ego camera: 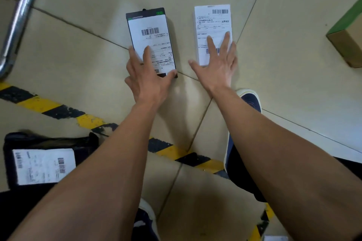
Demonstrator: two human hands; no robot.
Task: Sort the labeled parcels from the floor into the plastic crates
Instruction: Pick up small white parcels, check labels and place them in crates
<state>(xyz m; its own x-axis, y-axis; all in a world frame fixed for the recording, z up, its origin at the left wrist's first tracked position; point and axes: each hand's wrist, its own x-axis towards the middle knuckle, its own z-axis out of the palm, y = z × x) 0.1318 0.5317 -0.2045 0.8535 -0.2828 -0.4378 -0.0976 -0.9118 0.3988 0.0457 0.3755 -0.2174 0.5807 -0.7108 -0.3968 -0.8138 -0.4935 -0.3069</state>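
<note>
Bare forearms reach down to the tiled floor, where the left hand spreads over a black box, thumb hooked at its near corner. Just beside that box, the right hand rests flat-fingered on a white parcel.

Three labeled parcels lie flat on the tiled floor: a slim black box with a white barcode label, a white box beside it, apart, and a black bag nearer, left.
</note>
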